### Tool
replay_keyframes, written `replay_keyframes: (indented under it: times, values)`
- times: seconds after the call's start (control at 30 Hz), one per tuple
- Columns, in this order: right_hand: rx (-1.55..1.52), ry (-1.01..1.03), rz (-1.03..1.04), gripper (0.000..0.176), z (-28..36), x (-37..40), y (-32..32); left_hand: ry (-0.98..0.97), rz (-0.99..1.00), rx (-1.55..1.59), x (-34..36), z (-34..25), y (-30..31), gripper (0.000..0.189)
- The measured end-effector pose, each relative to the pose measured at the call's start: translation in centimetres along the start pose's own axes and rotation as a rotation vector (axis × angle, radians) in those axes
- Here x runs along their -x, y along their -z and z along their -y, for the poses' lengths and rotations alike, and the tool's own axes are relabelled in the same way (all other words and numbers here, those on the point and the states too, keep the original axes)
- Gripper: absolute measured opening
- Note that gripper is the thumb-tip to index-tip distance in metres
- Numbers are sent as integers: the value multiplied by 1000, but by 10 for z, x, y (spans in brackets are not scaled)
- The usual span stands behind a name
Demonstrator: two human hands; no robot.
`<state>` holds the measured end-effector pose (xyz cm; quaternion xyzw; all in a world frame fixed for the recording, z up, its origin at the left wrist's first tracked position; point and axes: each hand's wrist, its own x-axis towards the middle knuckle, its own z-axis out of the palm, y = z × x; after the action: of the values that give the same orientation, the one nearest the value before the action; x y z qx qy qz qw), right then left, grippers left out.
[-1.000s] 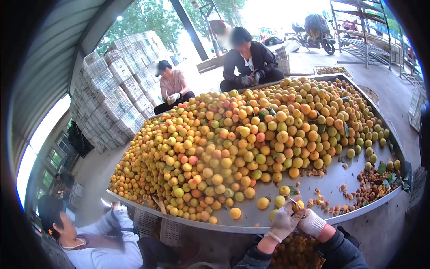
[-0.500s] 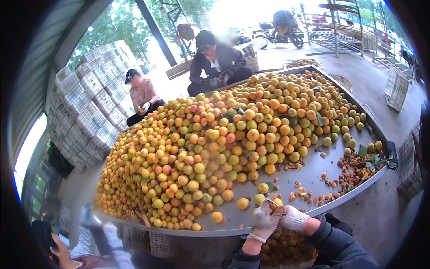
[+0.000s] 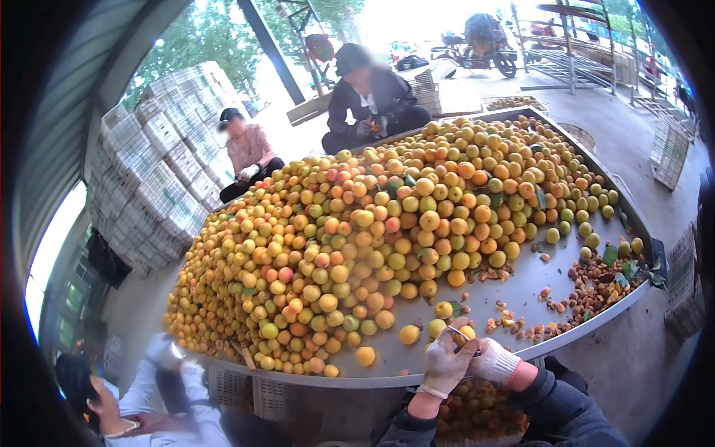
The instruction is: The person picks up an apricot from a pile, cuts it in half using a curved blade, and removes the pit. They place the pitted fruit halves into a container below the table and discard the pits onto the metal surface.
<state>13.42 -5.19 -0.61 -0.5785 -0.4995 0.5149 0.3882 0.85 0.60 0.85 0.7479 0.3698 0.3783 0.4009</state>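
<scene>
Both my hands, in white gloves, meet over the near edge of a metal table (image 3: 387,365). Pinched in my left hand (image 3: 447,363) is a thin metal tool (image 3: 456,332), which touches a yellow-orange fruit (image 3: 465,334). My right hand (image 3: 493,362) is closed round the fruit's lower side, close against my left hand; its fingertips are partly hidden. Just beyond them lie a few loose fruits (image 3: 409,334). A large heap of yellow, orange and greenish fruit (image 3: 335,253) covers much of the table.
Pits and scraps (image 3: 588,294) lie at the table's right. More fruit (image 3: 477,410) sits below the near edge. One person (image 3: 164,402) works at the lower left; two others (image 3: 369,100) sit beyond the table. Crates (image 3: 160,156) are stacked at the left.
The view has shifted slightly, moving the scene a little to the right. My hands keep hold of the tool and fruit. The far left person's hands are lower, with no fruit visible in them.
</scene>
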Motion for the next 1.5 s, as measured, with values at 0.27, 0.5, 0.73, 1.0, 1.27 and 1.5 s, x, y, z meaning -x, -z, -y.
replay_keyframes:
  times: [0.27, 0.5, 0.73, 1.0, 1.27, 1.5]
  values:
    - [24, 28, -91, 21, -13, -5, -2, 23, -15, -222, 1, 1, 5, 55]
    - [-4, -249, 97, 19, 21, 14, 22, -93, 189, 232, 0, 0, 18, 48]
    - [50, -129, -19, 17, 28, 20, 16, -68, 164, 108, 1, -10, 18, 45]
    - [250, 100, -287, 23, 13, 16, 10, 236, -23, 811, 6, -3, -16, 56]
    - [-69, -31, -144, 23, 22, 18, 18, 170, -66, 734, 1, 22, -11, 59]
    - [-83, 2, -103, 21, 26, 22, 14, 350, 2, 985, 0, 21, -8, 61]
